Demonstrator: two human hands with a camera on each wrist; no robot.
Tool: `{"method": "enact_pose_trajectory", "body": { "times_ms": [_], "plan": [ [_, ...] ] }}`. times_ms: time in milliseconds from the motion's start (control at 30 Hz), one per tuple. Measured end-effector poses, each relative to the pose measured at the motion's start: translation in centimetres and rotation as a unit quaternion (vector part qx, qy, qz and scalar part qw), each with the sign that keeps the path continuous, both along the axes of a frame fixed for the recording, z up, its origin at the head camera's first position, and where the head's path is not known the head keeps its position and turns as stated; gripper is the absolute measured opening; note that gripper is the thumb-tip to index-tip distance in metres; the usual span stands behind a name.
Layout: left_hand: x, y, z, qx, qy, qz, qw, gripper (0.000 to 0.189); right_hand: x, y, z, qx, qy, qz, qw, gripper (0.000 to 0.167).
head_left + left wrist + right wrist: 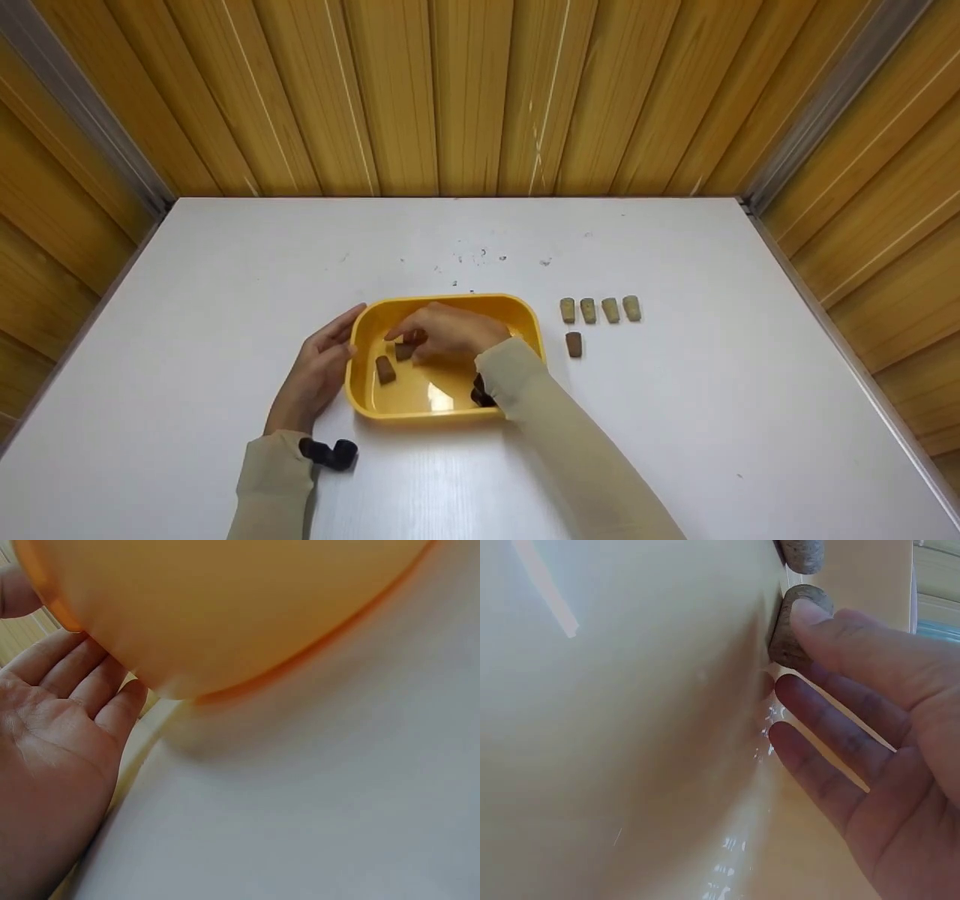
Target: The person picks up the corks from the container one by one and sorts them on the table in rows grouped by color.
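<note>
A yellow tray [442, 414] stands on the white table. Inside it my right hand [454, 330] pinches a brown tapered cork stopper [791, 634], thumb on its near face, the other fingers spread by the tray floor. A second brown stopper [385, 370] lies in the tray to the left of that one. My left hand [319, 367] rests against the tray's left outer side with fairly straight fingers. In the left wrist view its fingers [82, 664] touch the outside of the wall, and the palm faces the camera.
Several pale cork stoppers [589, 311] lie in a row on the table, right of the tray. Below the row lies one brown stopper [574, 344]. Wood-look panels [465, 97] enclose the table at the back and sides.
</note>
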State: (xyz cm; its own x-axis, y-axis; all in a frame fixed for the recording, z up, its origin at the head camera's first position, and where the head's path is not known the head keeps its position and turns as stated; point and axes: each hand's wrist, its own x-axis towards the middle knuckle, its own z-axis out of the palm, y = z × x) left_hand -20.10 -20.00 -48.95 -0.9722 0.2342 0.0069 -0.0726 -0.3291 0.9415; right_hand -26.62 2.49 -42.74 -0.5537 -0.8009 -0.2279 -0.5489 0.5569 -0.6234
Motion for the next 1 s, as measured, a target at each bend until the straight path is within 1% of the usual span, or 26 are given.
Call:
{"method": "enact_pose_trajectory", "body": {
  "times_ms": [200,333,533,667,867,1000],
  "plan": [
    [-0.1,0.0,0.1,-0.008,-0.001,-0.002,1.0,0.061,0.0,-0.2,0.0,0.014,0.048,0.034,0.9981,0.045],
    [-0.1,0.0,0.1,-0.005,-0.006,-0.004,1.0,0.06,0.0,-0.2,0.0,0.021,0.054,0.042,0.9975,0.044],
    [-0.1,0.0,0.0,-0.013,-0.007,-0.004,0.9999,0.061,0.0,-0.2,0.1,0.03,0.033,0.035,0.9984,0.039],
    [-0.1,0.0,0.0,-0.016,-0.008,-0.002,0.9998,0.06,0.1,0.2,0.3,0.029,0.016,0.018,0.9993,0.034],
    [-0.1,0.1,0.1,-0.016,-0.011,-0.002,0.9998,0.061,0.1,0.9,0.7,0.018,-0.006,-0.01,0.9998,0.034],
    [0.0,0.0,0.2,-0.014,-0.01,0.001,0.9998,0.062,-0.2,1.4,1.2,-0.002,-0.012,-0.01,0.9999,0.033]
  ]
}}
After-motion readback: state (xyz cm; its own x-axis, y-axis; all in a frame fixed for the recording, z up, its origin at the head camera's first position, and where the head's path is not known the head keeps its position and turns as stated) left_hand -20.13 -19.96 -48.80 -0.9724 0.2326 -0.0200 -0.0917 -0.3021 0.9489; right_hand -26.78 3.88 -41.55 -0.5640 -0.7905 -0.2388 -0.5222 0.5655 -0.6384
